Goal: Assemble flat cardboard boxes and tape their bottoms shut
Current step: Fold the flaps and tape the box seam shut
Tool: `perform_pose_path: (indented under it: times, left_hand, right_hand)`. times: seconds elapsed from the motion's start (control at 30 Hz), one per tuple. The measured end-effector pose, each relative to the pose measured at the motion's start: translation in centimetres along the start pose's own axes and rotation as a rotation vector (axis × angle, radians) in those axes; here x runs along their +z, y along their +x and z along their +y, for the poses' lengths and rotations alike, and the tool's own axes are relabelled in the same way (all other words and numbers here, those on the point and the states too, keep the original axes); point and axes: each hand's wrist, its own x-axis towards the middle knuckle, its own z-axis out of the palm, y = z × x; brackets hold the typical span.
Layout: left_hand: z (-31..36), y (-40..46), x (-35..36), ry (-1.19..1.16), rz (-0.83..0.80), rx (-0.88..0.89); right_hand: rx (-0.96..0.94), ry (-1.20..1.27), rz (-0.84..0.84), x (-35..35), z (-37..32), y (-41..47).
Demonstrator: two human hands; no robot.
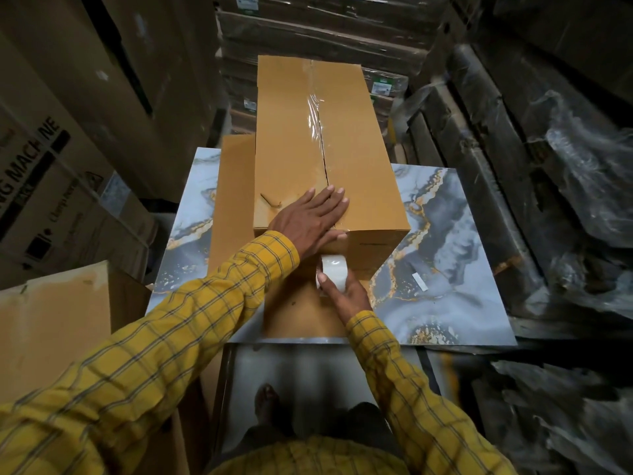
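While the left hand (310, 219) is laid flat, fingers straight, on the near end of the box (325, 149) standing on the marbled table (462, 286), pressure should be kept over the seam. Just right and lower, the tape roll (334, 270) is gripped by the right hand (346, 293) against the box's near face; it should be pulled down taut, probably then torn.

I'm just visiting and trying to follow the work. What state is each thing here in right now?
Cardboard box: assembled, flaps closed, clear tape along the centre seam, standing on the marbled board.
Tape roll: held against the box's near end.
Left hand: flat, fingers straight, pressing the box top.
Right hand: gripping the tape roll.
Flat cardboard: unassembled, lying beside the box.
Marbled board: lying flat under the box.
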Motion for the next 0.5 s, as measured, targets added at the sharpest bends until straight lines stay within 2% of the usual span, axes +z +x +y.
perform_pose_path:
  times: [0.33, 0.43, 0.5]
  left_hand:
    - [1.6, -0.2, 0.0, 0.032, -0.003, -0.118]
    - [2.6, -0.3, -0.1, 0.034, -0.025, -0.2]
    - [3.3, -0.6, 0.0, -0.025, 0.051, -0.252]
  right_hand:
    - [-0.079, -0.102, -0.123, -3.2, -0.1, 0.2]
    - [-0.106, -0.063, -0.018, -6.6, 1.4, 1.8]
    - [-0.062, -0.125, 0.109, -9.4, 2.9, 3.8]
